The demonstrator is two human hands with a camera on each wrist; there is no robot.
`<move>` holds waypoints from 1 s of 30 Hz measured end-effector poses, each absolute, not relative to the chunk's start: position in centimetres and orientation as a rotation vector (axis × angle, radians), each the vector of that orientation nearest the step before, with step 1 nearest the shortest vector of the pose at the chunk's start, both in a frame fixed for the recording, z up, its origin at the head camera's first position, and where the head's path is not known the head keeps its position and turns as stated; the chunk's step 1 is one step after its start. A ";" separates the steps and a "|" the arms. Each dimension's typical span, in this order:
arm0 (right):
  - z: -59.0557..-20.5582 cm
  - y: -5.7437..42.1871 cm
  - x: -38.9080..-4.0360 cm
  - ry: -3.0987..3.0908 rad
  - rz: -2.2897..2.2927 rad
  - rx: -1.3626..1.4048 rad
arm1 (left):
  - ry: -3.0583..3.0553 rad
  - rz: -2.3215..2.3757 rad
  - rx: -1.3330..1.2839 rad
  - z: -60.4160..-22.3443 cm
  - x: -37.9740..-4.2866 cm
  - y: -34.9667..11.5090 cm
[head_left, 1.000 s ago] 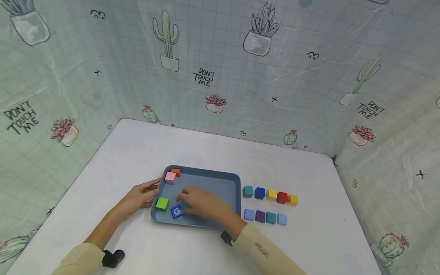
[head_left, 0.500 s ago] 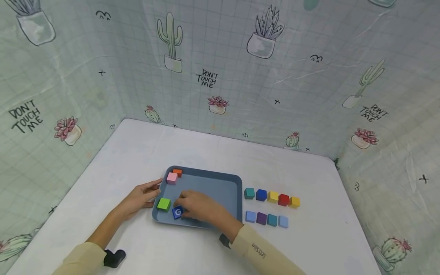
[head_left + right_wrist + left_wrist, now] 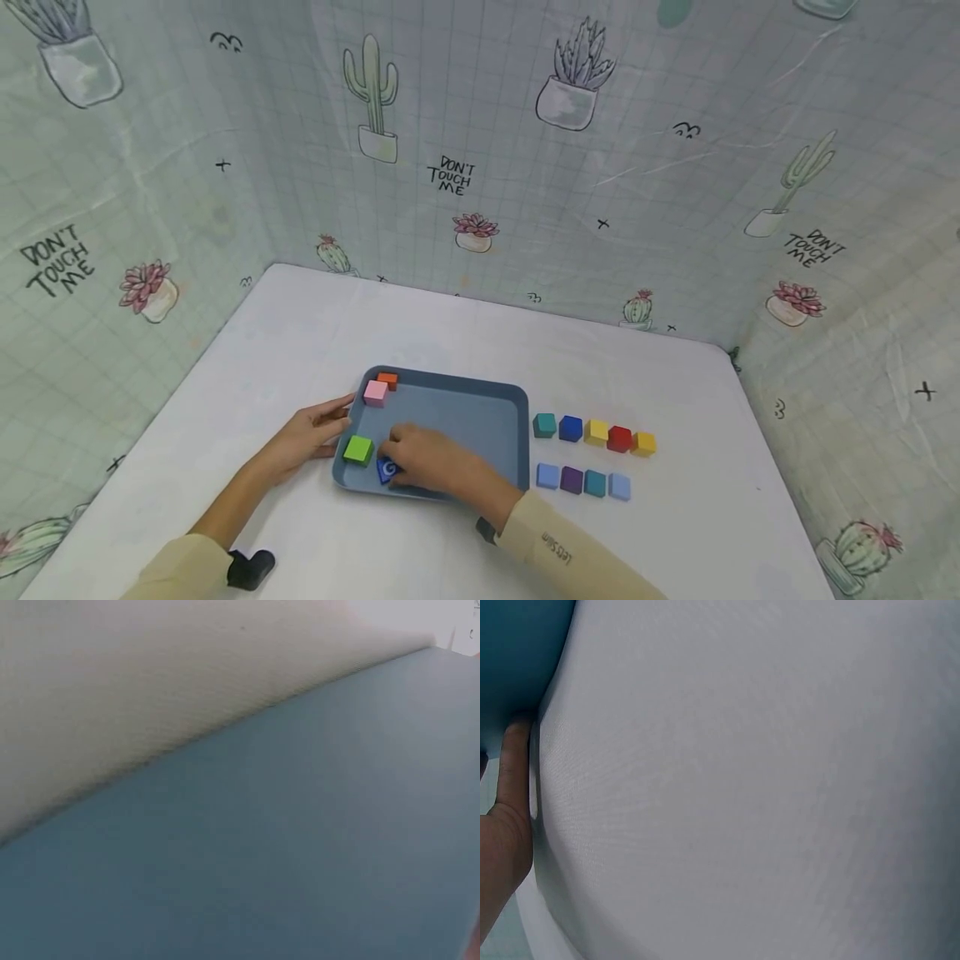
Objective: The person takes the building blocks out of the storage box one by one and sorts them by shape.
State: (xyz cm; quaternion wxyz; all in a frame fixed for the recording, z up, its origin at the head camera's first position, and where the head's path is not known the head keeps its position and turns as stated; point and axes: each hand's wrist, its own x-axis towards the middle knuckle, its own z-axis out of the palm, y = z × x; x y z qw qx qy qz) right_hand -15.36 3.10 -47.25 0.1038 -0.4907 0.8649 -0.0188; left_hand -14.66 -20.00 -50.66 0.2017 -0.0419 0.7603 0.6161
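Note:
My right hand (image 3: 427,457) reaches into a blue-grey tray (image 3: 472,408) and pinches a blue block (image 3: 386,471) marked with a white G, partly covered by the fingers. Just left of that block sits a bright green block (image 3: 358,450). A pink block (image 3: 376,393) and an orange block (image 3: 387,380) lie in the tray's far left corner. Against the tray's left side rests my left hand (image 3: 303,437), its fingers fairly straight. The left wrist view shows a finger (image 3: 514,765) touching the tray's outer wall (image 3: 525,652).
Right of the tray, a back row holds teal (image 3: 544,425), dark blue (image 3: 571,428), yellow (image 3: 596,432), red (image 3: 619,438) and amber (image 3: 643,443) blocks. A front row has light blue (image 3: 547,476), purple (image 3: 572,479) and teal (image 3: 595,483) blocks, plus another light blue block (image 3: 619,486).
The right hand has moved slightly left and closed its fingers on the blue G block, which now shows less of its face. The left hand stays at the tray's side.

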 end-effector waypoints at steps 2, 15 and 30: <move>-47.3 3.1 -15.3 2.556 -0.049 -1.460 | 2.122 1.721 -0.120 -50.7 -14.7 -20.0; -47.3 4.4 -15.9 2.611 -0.239 -1.386 | 2.132 1.721 -0.098 -51.0 -14.6 -19.9; -47.9 7.6 -15.9 2.713 -0.222 -1.179 | 2.149 1.696 -0.110 -51.1 -14.7 -20.0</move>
